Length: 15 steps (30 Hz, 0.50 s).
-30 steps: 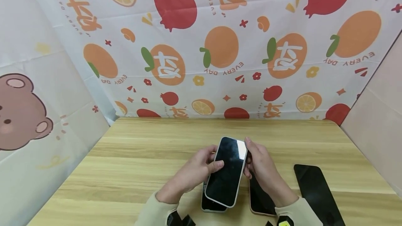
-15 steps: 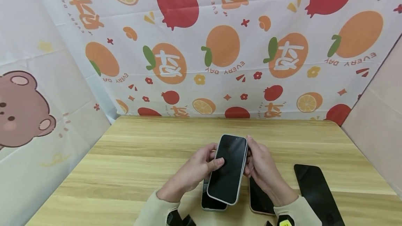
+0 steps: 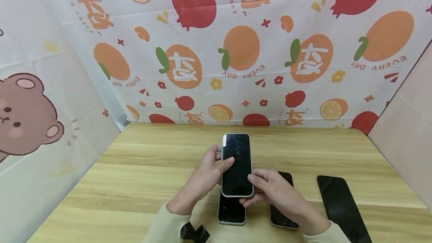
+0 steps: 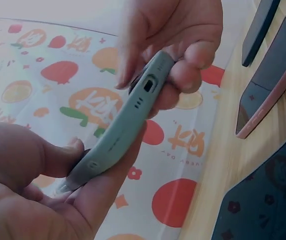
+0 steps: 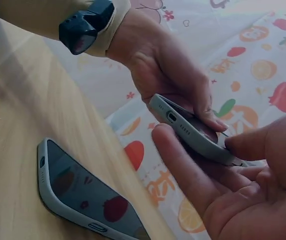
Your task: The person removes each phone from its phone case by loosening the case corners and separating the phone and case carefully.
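Note:
A smartphone (image 3: 237,181) in a pale case is held up above the table, its dark screen towards the head camera. My left hand (image 3: 209,171) grips its left side, thumb lying across the screen. At the lower right corner my right hand (image 3: 280,194) pinches the phone, thumb on the front edge and fingers beneath. The charging port shows on the case's bottom edge (image 4: 118,130) in the left wrist view. Below the held phone, a second smartphone (image 3: 232,211) in a light case lies on the table, its upper part hidden.
A pink-cased smartphone (image 4: 275,72) lies under my right forearm, partly covered in the head view. Further right rests a larger black phone-like slab (image 3: 342,205). The wooden table (image 3: 141,183) meets a fruit-printed cloth (image 3: 209,55) at its back edge.
The held phone has shifted left and away from me and turned from tilted to nearly straight. My right hand has slid from its upper right edge to the lower right corner.

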Motion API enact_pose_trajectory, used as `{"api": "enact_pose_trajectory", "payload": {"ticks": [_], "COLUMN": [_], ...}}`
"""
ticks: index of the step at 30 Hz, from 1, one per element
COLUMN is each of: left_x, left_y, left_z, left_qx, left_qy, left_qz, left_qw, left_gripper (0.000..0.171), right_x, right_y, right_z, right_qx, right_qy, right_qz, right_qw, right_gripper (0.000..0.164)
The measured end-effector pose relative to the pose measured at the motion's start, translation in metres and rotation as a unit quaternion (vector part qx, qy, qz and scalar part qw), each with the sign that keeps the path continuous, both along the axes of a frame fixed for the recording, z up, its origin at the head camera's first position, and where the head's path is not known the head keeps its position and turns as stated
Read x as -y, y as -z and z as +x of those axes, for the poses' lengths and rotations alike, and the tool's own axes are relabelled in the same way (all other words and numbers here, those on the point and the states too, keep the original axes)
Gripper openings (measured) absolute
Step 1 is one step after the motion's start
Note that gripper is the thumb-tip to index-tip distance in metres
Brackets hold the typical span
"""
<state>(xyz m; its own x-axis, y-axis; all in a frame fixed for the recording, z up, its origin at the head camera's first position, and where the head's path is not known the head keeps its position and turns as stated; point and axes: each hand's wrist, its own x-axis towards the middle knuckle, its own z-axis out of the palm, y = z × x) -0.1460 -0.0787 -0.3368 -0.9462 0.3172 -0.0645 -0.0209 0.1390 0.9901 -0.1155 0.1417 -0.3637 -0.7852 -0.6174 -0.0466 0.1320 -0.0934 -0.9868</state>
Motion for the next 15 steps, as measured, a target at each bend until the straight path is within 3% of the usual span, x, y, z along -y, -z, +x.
{"api": "enact_pose_trajectory", "payload": {"ticks": [7, 12, 15], "left_x": [0.0023, 0.0065, 0.0083], "left_y": [-0.0005, -0.0005, -0.0002], "left_z": [-0.0039, -0.0054, -0.0063], "left_qx": [0.02, 0.021, 0.021], "left_qy": [0.003, 0.015, 0.012], "left_qz": [0.02, 0.02, 0.023], "left_qw": [0.9996, 0.9995, 0.9994], "left_gripper": [0.045, 0.047, 0.044], "right_x": [-0.0071, -0.0095, -0.0086], "right_y": [-0.0016, -0.0037, -0.0044], "right_z": [-0.0006, -0.0018, -0.0016], "right_qx": [-0.028, -0.031, -0.056], "right_qy": [0.004, -0.018, -0.031], "right_qz": [0.001, -0.004, -0.002], "right_qw": [1.0, 0.999, 0.998], "right_gripper": [0.046, 0.049, 0.048]}}
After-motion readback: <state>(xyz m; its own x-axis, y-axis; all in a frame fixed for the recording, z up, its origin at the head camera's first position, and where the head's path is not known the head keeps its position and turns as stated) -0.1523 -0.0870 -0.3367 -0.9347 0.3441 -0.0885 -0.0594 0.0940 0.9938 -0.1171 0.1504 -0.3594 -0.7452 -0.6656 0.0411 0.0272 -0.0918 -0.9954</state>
